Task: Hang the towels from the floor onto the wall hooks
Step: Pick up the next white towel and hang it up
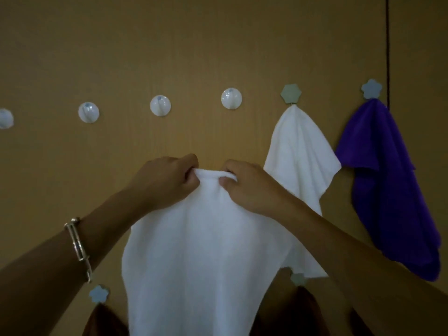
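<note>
Head view: I am watching the left hand (167, 180) and right hand (247, 187) pinching the bunched top edge of a white towel (201, 251), raised below the free round hook (231, 98). Risk, as I am judging it: too thick a bunch slipping off that small hook.

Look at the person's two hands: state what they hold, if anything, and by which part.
Both the left hand and the right hand pinch one white towel by its bunched top edge, the rest hanging below.
</note>
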A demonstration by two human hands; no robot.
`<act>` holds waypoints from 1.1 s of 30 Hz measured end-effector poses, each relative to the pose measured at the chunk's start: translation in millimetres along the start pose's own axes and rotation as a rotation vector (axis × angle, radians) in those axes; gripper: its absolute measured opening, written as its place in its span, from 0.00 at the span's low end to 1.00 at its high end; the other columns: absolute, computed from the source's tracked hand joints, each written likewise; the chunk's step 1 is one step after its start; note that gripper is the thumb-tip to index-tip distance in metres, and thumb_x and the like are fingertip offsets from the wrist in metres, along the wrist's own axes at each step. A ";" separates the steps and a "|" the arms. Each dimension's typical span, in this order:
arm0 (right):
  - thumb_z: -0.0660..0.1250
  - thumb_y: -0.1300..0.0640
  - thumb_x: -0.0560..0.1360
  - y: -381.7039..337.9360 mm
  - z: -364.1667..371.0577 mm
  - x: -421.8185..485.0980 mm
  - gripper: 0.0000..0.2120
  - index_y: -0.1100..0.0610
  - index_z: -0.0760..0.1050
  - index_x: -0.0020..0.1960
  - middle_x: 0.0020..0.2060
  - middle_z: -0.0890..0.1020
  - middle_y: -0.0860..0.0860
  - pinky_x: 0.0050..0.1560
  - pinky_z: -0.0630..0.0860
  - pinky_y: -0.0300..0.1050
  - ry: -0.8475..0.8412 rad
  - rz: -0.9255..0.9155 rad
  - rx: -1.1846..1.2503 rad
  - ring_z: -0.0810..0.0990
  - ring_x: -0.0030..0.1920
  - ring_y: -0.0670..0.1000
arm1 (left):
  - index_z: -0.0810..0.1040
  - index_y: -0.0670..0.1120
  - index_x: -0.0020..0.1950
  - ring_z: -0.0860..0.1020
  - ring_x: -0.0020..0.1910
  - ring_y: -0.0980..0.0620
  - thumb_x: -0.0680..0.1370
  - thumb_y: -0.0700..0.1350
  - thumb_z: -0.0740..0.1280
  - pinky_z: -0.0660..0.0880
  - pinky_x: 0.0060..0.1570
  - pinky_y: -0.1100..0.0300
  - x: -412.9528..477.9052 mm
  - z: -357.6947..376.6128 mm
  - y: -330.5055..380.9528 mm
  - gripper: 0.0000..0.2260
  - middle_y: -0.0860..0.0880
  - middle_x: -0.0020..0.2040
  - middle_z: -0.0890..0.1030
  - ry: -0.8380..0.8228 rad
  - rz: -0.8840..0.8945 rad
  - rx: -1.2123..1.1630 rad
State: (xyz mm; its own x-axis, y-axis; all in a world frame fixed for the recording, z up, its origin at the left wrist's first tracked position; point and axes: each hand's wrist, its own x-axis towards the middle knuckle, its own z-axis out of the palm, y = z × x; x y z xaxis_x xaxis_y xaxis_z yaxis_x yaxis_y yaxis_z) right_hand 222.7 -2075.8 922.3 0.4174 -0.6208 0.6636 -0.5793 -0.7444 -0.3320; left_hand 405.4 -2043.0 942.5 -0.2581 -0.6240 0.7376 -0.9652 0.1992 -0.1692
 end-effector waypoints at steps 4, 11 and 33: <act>0.57 0.52 0.80 13.1 -0.7 37.8 0.08 0.51 0.69 0.44 0.41 0.76 0.48 0.47 0.74 0.49 -0.029 -0.008 -0.010 0.76 0.44 0.51 | 0.69 0.47 0.40 0.71 0.33 0.50 0.77 0.40 0.57 0.64 0.32 0.61 31.7 16.2 -15.8 0.06 0.51 0.33 0.73 0.027 -0.042 -0.107; 0.59 0.52 0.80 31.2 -1.5 80.5 0.11 0.61 0.72 0.47 0.43 0.78 0.53 0.45 0.71 0.48 0.022 -0.030 -0.022 0.76 0.43 0.52 | 0.73 0.46 0.37 0.71 0.32 0.57 0.75 0.34 0.55 0.63 0.31 0.67 67.9 32.1 -28.6 0.11 0.54 0.32 0.73 0.068 -0.075 -0.243; 0.56 0.52 0.81 57.4 -42.8 171.8 0.09 0.55 0.71 0.55 0.45 0.79 0.52 0.46 0.74 0.52 0.653 -0.117 -0.144 0.78 0.46 0.54 | 0.65 0.48 0.43 0.71 0.35 0.51 0.82 0.51 0.55 0.59 0.32 0.56 196.1 43.5 -25.3 0.10 0.53 0.32 0.70 0.402 0.134 -0.405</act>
State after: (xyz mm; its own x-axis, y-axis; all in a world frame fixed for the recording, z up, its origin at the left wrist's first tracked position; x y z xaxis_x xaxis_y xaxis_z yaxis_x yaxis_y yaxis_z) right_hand 231.2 -2214.7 1045.9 0.0006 -0.2288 0.9735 -0.6623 -0.7294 -0.1710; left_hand 377.4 -2203.3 1063.0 -0.2649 -0.2535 0.9304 -0.8121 0.5789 -0.0734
